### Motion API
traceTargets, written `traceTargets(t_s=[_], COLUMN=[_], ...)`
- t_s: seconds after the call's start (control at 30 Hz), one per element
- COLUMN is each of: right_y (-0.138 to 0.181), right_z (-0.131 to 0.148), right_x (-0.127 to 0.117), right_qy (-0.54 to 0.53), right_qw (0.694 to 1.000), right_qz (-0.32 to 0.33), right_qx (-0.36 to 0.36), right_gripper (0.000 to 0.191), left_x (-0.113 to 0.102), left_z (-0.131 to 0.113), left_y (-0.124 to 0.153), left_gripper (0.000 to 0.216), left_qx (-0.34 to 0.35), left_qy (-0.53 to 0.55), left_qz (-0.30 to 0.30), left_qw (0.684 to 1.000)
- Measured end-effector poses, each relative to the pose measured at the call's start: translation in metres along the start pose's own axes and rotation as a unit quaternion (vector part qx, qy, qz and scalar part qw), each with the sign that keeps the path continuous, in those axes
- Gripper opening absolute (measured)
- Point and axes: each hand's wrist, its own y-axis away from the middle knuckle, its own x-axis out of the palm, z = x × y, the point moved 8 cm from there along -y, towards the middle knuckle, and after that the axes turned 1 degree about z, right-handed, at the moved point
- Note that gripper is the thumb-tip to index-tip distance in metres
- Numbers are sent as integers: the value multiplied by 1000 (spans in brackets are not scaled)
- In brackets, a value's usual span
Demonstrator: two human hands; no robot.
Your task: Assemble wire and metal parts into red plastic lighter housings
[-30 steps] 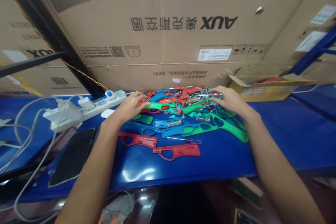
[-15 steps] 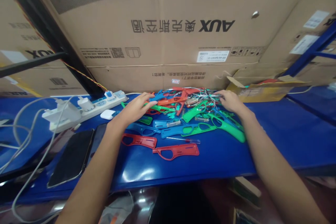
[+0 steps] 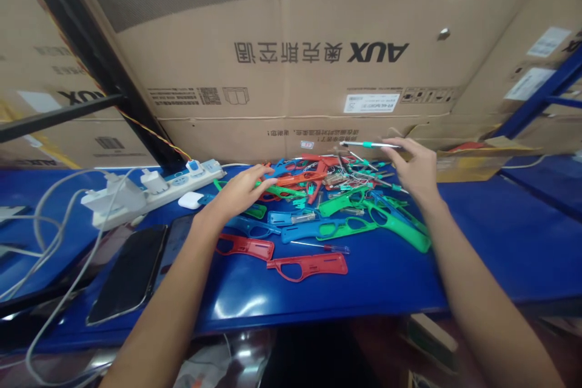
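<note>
My right hand (image 3: 417,171) is raised over the right end of the pile, pinching a thin metal lighter tube (image 3: 357,144) with a green collar. The tube points left, roughly level. At the pile's left end rests my left hand (image 3: 243,193), fingers stretched out over a green lighter casing half (image 3: 284,191); I see nothing gripped in it. Between the hands lie red, blue and green casing halves, mixed with wires, small green parts and more metal tubes. Nearer to me are a red casing half (image 3: 313,265) and a screwdriver (image 3: 336,248) with a clear red handle.
A white power strip (image 3: 182,179) with plugs and loose cables stands at the left. Two phones lie near it, one a black phone (image 3: 130,276). An open small carton (image 3: 473,163) sits at the back right. Large cardboard boxes (image 3: 313,6) wall off the rear of the blue table (image 3: 386,291).
My right hand has lifted up from the pile and now holds the metal tube, drawn out of the heap. My left hand has stayed about where it was.
</note>
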Motion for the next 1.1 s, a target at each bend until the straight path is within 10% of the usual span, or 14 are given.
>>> traceTargets(t_s=[0.4,1.1], right_y=[17,32], right_z=[62,91], right_x=[1,49], right_qy=[-122,-165], right_qw=[987,968], right_qz=[-87,159], right_qx=[-61,-102], right_gripper=[16,22], left_x=[5,-2], left_z=[-56,-15], left_y=[-2,-3], left_gripper=[38,31], left_qx=[111,-40], left_qy=[-42,7], left_qz=[-121,-155], left_qw=[986,987])
